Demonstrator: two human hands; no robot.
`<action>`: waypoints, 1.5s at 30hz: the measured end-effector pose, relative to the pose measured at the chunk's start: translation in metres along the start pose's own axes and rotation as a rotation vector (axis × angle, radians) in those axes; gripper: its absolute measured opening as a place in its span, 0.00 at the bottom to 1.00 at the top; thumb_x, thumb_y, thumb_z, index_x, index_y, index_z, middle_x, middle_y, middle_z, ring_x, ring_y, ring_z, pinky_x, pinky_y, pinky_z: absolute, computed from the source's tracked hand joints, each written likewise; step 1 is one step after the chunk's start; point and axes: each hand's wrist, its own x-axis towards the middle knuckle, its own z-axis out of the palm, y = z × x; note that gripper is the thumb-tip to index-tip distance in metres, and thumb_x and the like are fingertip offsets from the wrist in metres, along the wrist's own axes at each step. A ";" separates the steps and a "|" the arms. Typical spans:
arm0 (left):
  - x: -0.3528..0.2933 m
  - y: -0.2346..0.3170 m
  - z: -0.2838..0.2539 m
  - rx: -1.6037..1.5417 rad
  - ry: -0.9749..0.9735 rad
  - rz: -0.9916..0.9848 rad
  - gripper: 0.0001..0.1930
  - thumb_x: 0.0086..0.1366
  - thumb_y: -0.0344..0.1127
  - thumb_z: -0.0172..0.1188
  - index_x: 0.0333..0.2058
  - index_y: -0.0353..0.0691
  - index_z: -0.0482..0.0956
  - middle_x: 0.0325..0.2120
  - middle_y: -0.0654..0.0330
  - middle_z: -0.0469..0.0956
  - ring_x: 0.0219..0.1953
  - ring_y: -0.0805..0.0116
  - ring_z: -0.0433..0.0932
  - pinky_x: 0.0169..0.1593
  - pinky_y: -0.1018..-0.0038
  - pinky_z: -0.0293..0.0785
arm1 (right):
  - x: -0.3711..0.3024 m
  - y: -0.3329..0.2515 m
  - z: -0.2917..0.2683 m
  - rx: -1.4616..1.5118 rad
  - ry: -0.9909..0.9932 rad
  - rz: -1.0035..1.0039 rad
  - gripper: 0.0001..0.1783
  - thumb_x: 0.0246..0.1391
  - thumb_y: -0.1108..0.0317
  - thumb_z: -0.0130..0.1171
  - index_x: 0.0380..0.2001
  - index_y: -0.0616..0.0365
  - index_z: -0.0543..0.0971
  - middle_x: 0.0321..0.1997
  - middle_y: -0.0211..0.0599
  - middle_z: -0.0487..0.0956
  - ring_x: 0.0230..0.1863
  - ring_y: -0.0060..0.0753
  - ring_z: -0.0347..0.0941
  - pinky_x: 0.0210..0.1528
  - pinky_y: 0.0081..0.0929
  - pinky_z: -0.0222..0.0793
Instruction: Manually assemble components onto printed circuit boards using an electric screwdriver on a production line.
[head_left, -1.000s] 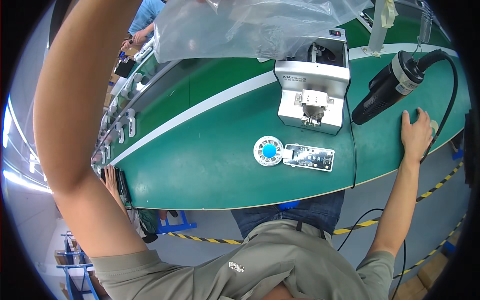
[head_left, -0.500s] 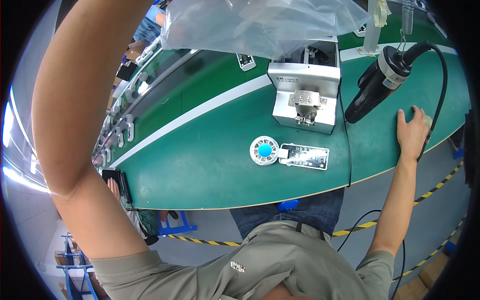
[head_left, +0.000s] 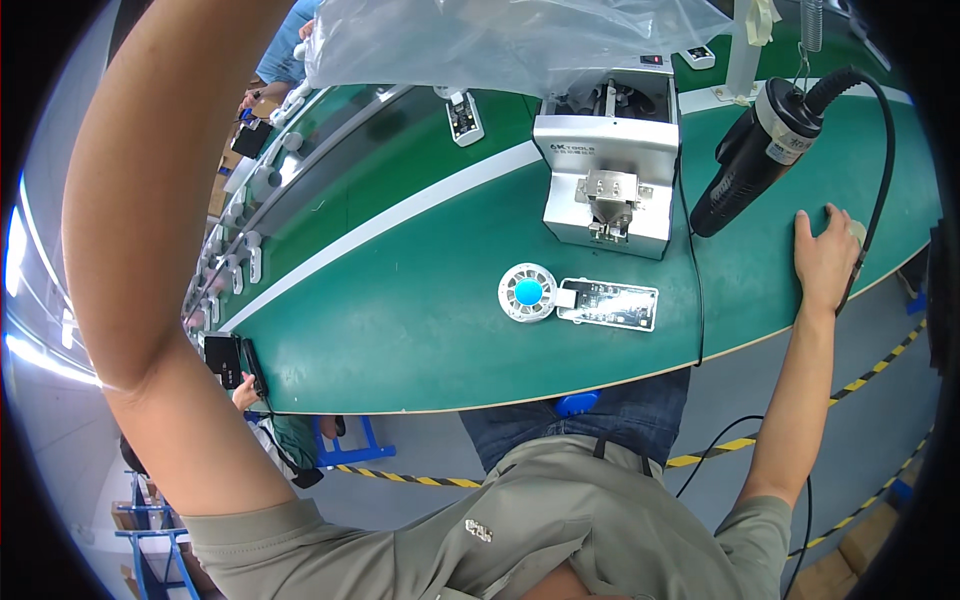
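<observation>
My left arm [head_left: 140,250] is raised and leaves the picture at the top edge, so its hand is out of sight. On the right side of the green table, my right hand [head_left: 828,258] lies flat with its fingers apart, holding nothing. A small pale round thing shows beside its fingers, too hidden to name. Above and left of this hand hangs a black electric screwdriver [head_left: 745,175] from a spring. In front of my body lies an opened handheld fan, with a round white head [head_left: 527,293], blue centre and a handle [head_left: 610,304] exposing its circuit board.
Behind the fan stands a silver screw-feeder machine [head_left: 607,185]. A clear plastic bag [head_left: 510,45] hangs over its back. A conveyor belt [head_left: 370,170] carries another opened fan [head_left: 464,118]. At the far left, a co-worker's hand [head_left: 245,392] touches a black tool.
The opened fan on the belt has shifted left and nearer, and another shows more at the right. The plastic bag sits slightly higher. A co-worker's hand has moved. My right hand stays put.
</observation>
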 end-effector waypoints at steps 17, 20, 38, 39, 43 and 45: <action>-0.017 0.021 0.009 0.083 0.165 0.015 0.11 0.66 0.36 0.50 0.34 0.35 0.79 0.28 0.57 0.78 0.29 0.69 0.75 0.39 0.72 0.74 | -0.003 0.001 0.004 0.016 0.043 -0.026 0.28 0.54 0.52 0.54 0.52 0.60 0.74 0.58 0.43 0.73 0.54 0.53 0.69 0.58 0.39 0.64; -0.023 0.025 0.008 0.104 0.204 0.019 0.11 0.66 0.35 0.50 0.33 0.35 0.79 0.28 0.57 0.78 0.29 0.69 0.75 0.38 0.72 0.74 | -0.002 0.002 0.003 0.007 0.047 -0.025 0.28 0.54 0.52 0.54 0.52 0.59 0.74 0.58 0.43 0.73 0.54 0.53 0.69 0.58 0.39 0.64; -0.135 -0.035 0.038 0.396 0.911 0.065 0.09 0.57 0.37 0.63 0.30 0.37 0.76 0.21 0.62 0.76 0.19 0.68 0.69 0.26 0.74 0.67 | -0.006 0.023 0.021 -0.008 0.121 -0.045 0.28 0.51 0.51 0.55 0.53 0.54 0.72 0.54 0.43 0.73 0.55 0.52 0.68 0.59 0.57 0.56; -0.147 -0.030 0.039 0.433 0.964 0.077 0.10 0.57 0.37 0.64 0.30 0.37 0.76 0.21 0.62 0.76 0.19 0.66 0.69 0.26 0.73 0.67 | -0.007 0.021 0.016 -0.002 0.093 -0.022 0.28 0.52 0.51 0.55 0.53 0.53 0.72 0.55 0.42 0.72 0.56 0.52 0.66 0.60 0.59 0.55; -0.186 -0.024 0.035 0.610 1.198 0.052 0.13 0.54 0.39 0.68 0.31 0.38 0.77 0.22 0.59 0.78 0.20 0.63 0.72 0.27 0.70 0.70 | -0.010 0.015 0.011 -0.003 0.068 -0.044 0.27 0.53 0.51 0.54 0.53 0.54 0.72 0.56 0.41 0.71 0.57 0.52 0.65 0.61 0.60 0.54; -0.186 -0.032 0.019 0.715 1.363 0.097 0.14 0.54 0.42 0.68 0.32 0.40 0.76 0.24 0.59 0.79 0.21 0.59 0.74 0.28 0.68 0.71 | -0.006 0.014 0.010 0.005 0.059 -0.031 0.27 0.53 0.51 0.54 0.52 0.54 0.72 0.56 0.41 0.71 0.57 0.53 0.65 0.61 0.60 0.54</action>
